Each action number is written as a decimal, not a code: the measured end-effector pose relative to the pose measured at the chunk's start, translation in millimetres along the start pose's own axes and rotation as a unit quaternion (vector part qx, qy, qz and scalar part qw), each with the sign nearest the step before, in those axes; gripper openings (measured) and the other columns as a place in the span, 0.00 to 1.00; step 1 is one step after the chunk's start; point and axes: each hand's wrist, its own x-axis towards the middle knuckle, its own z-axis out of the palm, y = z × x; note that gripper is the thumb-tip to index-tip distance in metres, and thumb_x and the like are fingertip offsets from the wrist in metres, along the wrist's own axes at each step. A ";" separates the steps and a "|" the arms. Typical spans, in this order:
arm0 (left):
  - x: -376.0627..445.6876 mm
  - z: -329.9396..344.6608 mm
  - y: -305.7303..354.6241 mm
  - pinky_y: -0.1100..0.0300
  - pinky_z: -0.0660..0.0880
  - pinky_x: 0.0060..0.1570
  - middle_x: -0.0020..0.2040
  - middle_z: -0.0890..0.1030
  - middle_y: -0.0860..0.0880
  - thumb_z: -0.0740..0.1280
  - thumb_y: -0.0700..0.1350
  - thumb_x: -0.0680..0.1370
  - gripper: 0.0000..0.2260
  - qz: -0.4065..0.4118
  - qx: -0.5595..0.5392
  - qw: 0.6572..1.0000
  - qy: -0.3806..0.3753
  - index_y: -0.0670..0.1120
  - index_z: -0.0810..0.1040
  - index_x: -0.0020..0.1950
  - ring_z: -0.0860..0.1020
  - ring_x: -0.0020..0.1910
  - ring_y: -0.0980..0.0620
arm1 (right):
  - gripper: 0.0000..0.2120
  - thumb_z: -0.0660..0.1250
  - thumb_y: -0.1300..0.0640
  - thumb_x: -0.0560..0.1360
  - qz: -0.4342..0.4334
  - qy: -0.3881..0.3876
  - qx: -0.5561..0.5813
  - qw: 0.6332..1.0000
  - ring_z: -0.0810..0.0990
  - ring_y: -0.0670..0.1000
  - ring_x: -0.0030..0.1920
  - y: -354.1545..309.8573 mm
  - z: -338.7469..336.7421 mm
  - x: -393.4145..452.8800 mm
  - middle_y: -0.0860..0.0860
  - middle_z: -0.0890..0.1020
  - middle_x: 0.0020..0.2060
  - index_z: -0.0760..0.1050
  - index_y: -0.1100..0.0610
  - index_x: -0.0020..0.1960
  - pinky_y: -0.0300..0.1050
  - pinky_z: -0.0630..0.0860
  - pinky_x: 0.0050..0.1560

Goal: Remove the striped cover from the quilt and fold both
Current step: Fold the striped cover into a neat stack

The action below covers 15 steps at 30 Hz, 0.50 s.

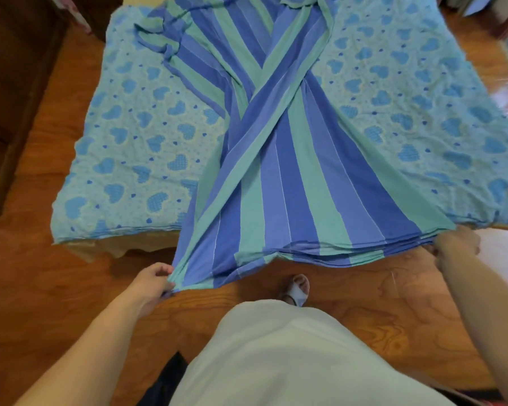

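Observation:
The striped cover point(291, 177), in blue and green bands, lies twisted down the middle of the bed, its near edge stretched off the bed toward me. My left hand point(151, 284) pinches its near left corner. My right hand point(455, 249) grips the near right corner. Between my hands the edge sags in several layers. The light blue quilt point(135, 136) with heart patterns lies flat under the cover, showing on both sides of it. The cover's far end is bunched at the top of the bed.
The bed stands on a wooden floor point(41, 273). Dark wooden furniture point(12, 83) stands at the left. My foot in a sandal point(298, 288) is just below the cover's near edge.

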 end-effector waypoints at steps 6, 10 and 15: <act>9.6 13.4 -12.9 0.63 0.76 0.21 0.44 0.79 0.36 0.63 0.26 0.78 0.07 -0.045 -0.011 0.998 0.034 0.35 0.78 0.48 0.77 0.35 0.43 | 0.14 0.63 0.63 0.71 -0.020 -0.005 0.038 0.999 0.82 0.58 0.46 8.9 5.9 -19.0 0.55 0.81 0.44 0.79 0.55 0.55 0.54 0.84 0.39; 7.0 -14.9 -10.9 0.66 0.70 0.16 0.38 0.75 0.39 0.56 0.25 0.78 0.14 -0.054 -0.091 0.989 0.101 0.40 0.76 0.43 0.73 0.31 0.45 | 0.20 0.61 0.64 0.75 -0.023 -0.040 0.023 0.999 0.81 0.58 0.50 -0.7 -21.8 13.9 0.60 0.79 0.59 0.72 0.60 0.66 0.56 0.82 0.53; -6.5 -25.8 -6.8 0.69 0.70 0.18 0.23 0.79 0.48 0.51 0.30 0.82 0.17 -0.094 -0.221 0.967 0.081 0.46 0.74 0.45 0.75 0.31 0.49 | 0.17 0.63 0.70 0.74 -0.002 -0.023 0.001 1.000 0.81 0.62 0.47 -14.4 -31.5 37.4 0.60 0.79 0.55 0.75 0.60 0.61 0.56 0.84 0.44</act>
